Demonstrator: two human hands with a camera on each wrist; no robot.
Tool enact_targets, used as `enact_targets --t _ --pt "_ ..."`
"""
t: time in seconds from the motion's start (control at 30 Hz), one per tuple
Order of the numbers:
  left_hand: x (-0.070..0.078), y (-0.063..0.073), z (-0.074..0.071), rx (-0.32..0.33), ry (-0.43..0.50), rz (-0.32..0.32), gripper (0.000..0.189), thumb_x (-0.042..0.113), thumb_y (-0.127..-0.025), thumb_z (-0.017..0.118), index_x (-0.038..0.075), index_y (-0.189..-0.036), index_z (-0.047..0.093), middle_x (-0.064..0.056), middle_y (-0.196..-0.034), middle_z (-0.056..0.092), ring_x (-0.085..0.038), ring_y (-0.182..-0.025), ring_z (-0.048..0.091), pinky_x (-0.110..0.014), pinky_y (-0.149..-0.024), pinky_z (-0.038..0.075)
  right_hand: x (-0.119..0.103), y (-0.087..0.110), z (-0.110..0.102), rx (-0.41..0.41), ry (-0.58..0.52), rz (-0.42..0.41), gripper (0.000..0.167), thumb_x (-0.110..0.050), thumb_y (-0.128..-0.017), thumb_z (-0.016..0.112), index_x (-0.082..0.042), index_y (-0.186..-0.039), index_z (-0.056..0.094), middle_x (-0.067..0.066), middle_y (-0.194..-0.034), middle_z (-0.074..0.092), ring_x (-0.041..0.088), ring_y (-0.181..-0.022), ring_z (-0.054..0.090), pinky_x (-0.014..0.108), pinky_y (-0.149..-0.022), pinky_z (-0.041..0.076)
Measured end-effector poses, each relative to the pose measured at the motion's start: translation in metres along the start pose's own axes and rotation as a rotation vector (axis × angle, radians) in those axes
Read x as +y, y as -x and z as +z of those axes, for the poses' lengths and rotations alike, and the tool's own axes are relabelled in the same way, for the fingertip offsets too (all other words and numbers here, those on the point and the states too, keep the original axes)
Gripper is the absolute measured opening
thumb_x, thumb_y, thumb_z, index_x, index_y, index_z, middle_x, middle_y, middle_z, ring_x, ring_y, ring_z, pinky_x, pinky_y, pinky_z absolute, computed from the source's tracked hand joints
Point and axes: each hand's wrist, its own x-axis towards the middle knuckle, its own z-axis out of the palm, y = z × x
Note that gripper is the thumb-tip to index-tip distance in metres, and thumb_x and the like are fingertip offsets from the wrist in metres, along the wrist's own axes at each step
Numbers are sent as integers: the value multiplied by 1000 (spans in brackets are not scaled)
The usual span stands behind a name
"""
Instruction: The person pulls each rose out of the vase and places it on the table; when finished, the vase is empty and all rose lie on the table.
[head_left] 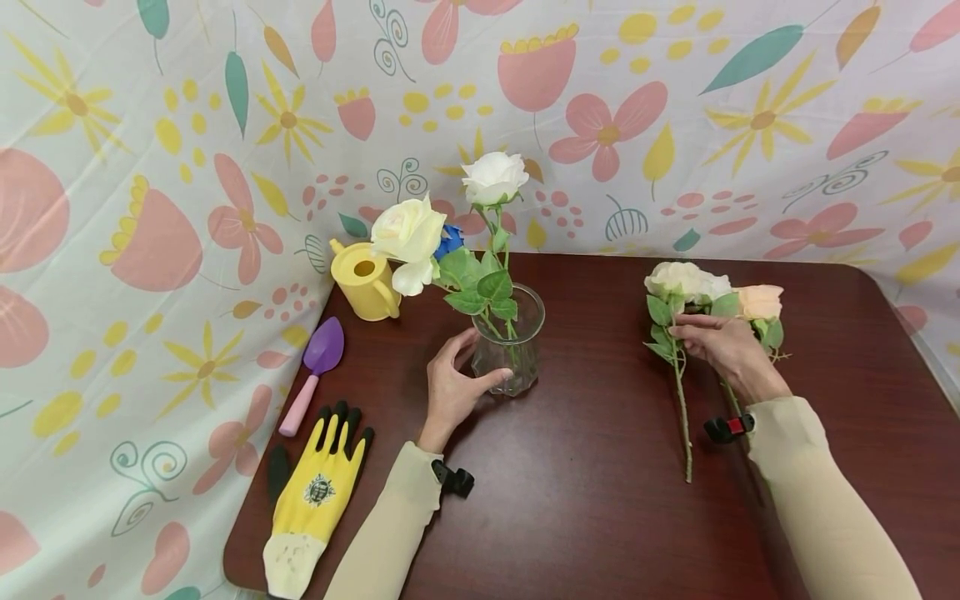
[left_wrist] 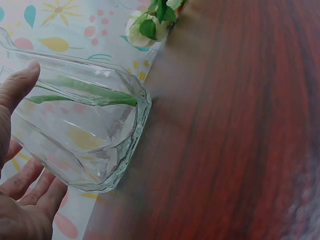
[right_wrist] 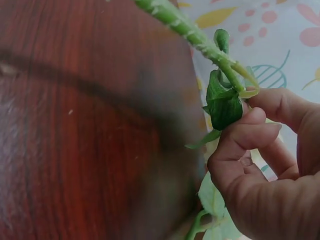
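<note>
A clear glass vase (head_left: 522, 364) stands on the table with green stems inside it. My left hand (head_left: 456, 385) holds it from the left, thumb on the near side and fingers round the far side; the left wrist view shows thumb and fingers on either side of the glass (left_wrist: 95, 135). Rising from the vase are a white rose (head_left: 495, 177), a cream rose (head_left: 408, 233) and a partly hidden blue flower (head_left: 450, 241). At the right, my right hand (head_left: 726, 354) pinches a white rose's green stem (right_wrist: 192, 35) near its leaves, between thumb and fingers.
A peach rose (head_left: 759, 302) lies beside the pinched stem, partly behind my right hand. Along the table's left side are a yellow watering can (head_left: 365, 283), a purple trowel (head_left: 324, 347) and a yellow-black glove (head_left: 318, 483). Patterned cloth (head_left: 600, 200) hangs behind.
</note>
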Motion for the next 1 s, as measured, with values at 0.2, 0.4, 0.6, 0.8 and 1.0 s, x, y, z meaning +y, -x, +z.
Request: enact_targets --t 0.2,0.4,0.6,0.8,1.0 --pt "1 0 0 -3 -1 -3 77 10 -74 102 2 -143 69 -21 -137 73 -38 -133 69 -41 -117 61 1 1 -1 -7 81 18 18 -14 -105 74 -29 -103 83 -17 -89 80 -2 -72 66 14 -67 61" --pt "1 1 -1 0 8 10 75 9 -75 102 2 -142 69 -21 -136 73 -39 -133 69 -44 -117 61 9 -3 -4 18 252 1 31 -21 -108 70 -13 -137 70 -25 -91 76 -4 -77 65 15 -72 62" --pt "0 0 0 2 10 13 75 9 -75 102 4 -142 70 -20 -136 74 -38 -132 70 -44 -116 61 18 -10 -6 56 339 -26 48 -26 -107 72 0 -147 63 -28 -87 74 -6 -77 63 14 -71 62" --pt "-2 0 0 4 18 21 75 8 -74 102 4 -142 70 -19 -135 74 -38 -132 70 -45 -116 61 22 -13 -5 75 352 -56 47 -21 -106 74 4 -144 65 -28 -88 74 -6 -74 63 14 -67 61" --pt "-2 0 0 5 21 20 74 7 -75 101 3 -141 70 -20 -135 74 -39 -132 70 -46 -116 61 23 -14 -3 94 399 -49 48 -24 -104 77 3 -143 67 -32 -85 72 -5 -74 63 16 -66 60"
